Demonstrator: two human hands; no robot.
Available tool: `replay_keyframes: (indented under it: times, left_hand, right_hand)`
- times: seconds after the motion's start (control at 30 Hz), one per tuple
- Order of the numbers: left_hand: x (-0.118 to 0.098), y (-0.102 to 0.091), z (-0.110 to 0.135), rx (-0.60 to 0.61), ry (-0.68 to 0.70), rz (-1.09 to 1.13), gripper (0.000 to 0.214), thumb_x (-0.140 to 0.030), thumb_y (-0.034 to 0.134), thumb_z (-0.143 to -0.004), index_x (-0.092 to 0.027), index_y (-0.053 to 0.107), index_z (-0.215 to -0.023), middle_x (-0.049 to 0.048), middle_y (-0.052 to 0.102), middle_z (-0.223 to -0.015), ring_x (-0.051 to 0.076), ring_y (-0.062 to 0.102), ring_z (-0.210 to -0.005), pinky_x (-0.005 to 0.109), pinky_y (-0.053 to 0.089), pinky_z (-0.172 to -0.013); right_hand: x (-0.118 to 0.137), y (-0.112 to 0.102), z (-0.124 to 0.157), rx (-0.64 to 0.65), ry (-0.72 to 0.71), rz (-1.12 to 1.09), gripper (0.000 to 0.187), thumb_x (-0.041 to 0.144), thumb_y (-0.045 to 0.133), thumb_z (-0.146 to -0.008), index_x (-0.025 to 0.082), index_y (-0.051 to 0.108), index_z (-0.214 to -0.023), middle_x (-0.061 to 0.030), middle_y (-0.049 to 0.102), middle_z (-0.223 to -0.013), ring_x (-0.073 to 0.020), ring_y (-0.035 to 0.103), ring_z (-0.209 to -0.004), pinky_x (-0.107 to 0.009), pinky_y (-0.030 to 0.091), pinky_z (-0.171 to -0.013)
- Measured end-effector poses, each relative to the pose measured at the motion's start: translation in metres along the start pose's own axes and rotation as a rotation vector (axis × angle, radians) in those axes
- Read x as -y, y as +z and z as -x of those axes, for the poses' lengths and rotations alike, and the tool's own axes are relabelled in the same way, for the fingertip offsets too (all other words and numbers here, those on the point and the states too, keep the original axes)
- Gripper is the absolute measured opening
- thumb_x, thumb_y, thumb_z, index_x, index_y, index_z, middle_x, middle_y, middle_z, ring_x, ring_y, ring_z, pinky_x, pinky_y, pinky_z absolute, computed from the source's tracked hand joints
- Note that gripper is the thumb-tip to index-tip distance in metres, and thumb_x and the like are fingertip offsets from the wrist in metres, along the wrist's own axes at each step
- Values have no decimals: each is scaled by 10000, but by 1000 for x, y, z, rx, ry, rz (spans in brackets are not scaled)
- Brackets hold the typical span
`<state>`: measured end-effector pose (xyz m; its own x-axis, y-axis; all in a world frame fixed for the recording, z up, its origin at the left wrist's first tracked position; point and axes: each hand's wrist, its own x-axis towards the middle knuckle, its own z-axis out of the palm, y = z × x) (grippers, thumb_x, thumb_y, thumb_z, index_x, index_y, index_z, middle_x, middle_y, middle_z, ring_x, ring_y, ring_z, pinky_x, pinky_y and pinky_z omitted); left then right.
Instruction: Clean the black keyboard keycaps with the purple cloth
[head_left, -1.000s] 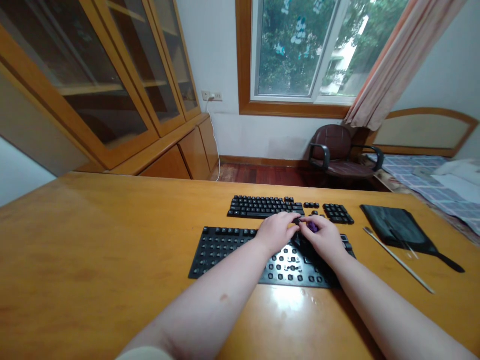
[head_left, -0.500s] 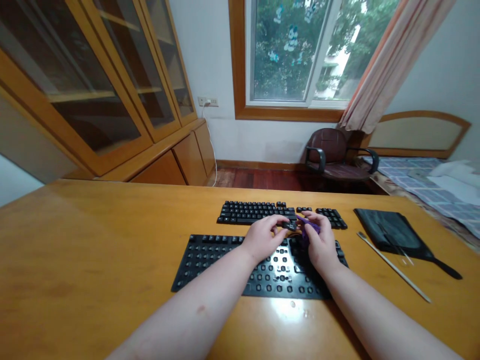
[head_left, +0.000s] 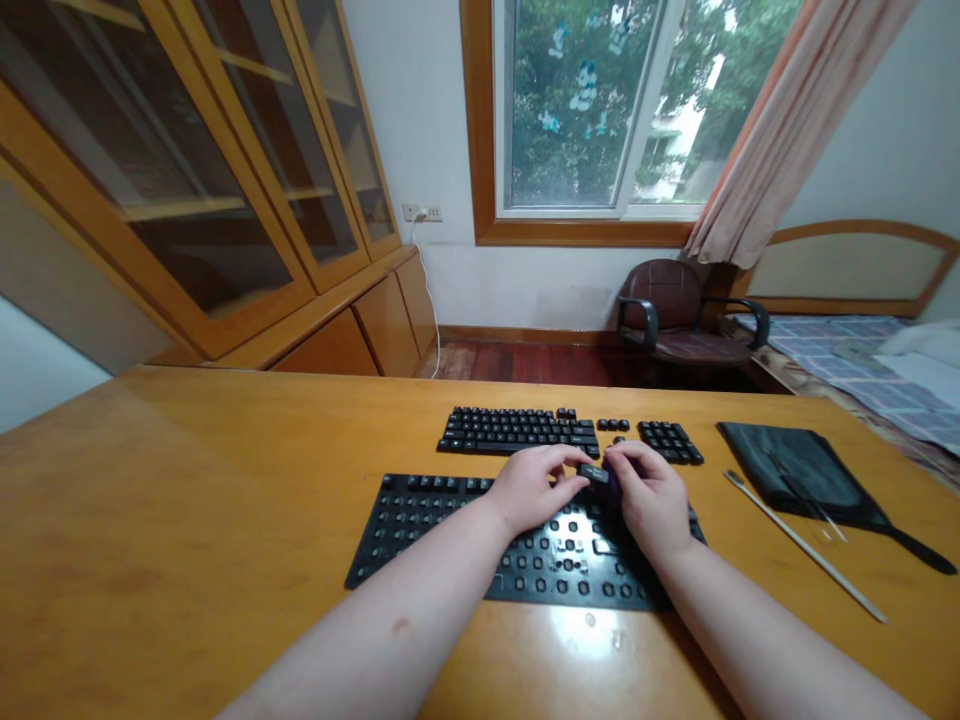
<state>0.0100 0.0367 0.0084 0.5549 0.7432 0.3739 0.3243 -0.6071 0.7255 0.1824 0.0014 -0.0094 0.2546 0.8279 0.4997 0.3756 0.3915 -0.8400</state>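
Over the desk [head_left: 225, 520], a keycap [head_left: 595, 474] sits between both hands [head_left: 527, 486] [head_left: 658, 502]

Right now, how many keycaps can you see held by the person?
1: a black keycap in the left grip, beside the right grip and near the far edge of the keyboard base. Either grip may hide others.

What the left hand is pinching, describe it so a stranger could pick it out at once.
On the wooden desk facing the window lies a black keyboard base, mostly stripped of keys. Over its far edge, the left hand pinches one black keycap. The loose keycaps behind lie on the desk; this one is in the fingers, pale marking showing.
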Motion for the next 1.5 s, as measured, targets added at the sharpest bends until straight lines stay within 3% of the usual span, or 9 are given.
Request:
replay_keyframes:
  times: [0.17,0.37,0.57,0.77,0.93,1.17,1.33,1.5]
  left_hand:
    - [2,0,-1,-90,-59,86,236,-255,582,-808,-200,625,-1033,23,675,-949,136,603,-748,261,494,-731]
    - [4,-1,-2,-200,-78,129,213,-221,574,-807,-190,617,-1013,30,660,-941,142,597,-787,256,494,-734]
    - [5,-1,-2,-253,-88,140,188,-207,628,-765,-184,634,-952,26,648,-920,116,567,-684,251,491,-686]
    - [6,0,-2,-223,-102,151,201,-236,718,-683,-165,644,-855,1,629,-758,117,558,-641,245,479,-634]
    - [8,2,-1,-202,-94,156,295,-338,779,-605,-157,649,-798,-7,609,-692,114,550,-611,241,474,-606]
    - [5,2,0,-194,-121,169,277,-303,787,-596,-144,648,-774,-2,635,-698,113,563,-603,234,476,-594]
    - [4,1,0,-132,-87,122,195,-237,758,-634,-155,669,-788,-8,641,-683,115,571,-615,235,479,-613]
    - [3,1,0,-79,-56,84,184,-268,728,-678,-166,676,-822,-4,654,-697,115,574,-624,236,480,-622]
  right_hand:
    - [0,-3,4,13,37,-171,290,357,406,-902,213,657,-897,-69,661,-908,-214,602,-861,-358,471,-780]
    - [-5,5,3,134,186,-298,233,303,616,-789,246,649,-1013,-47,685,-1013,-217,626,-940,-375,482,-863]
    - [-7,7,0,164,176,-232,251,339,706,-702,224,687,-925,-56,697,-945,-228,645,-848,-380,513,-796]
    - [-2,5,-2,164,92,-134,211,350,689,-712,225,691,-882,-70,666,-1002,-245,619,-905,-384,508,-780]
    - [-1,4,-2,201,17,-60,201,352,562,-821,216,664,-928,-74,664,-970,-240,604,-932,-402,471,-847]
    - [-6,5,-1,249,47,-145,283,356,609,-789,233,618,-1044,-68,655,-1028,-244,611,-950,-405,469,-869]
    - [-1,4,-2,256,12,-126,288,364,686,-718,217,633,-961,-73,635,-979,-248,592,-942,-403,468,-864]
    - [4,3,-2,237,-28,-70,182,366,589,-795,209,630,-876,-61,614,-902,-225,580,-847,-365,478,-775]
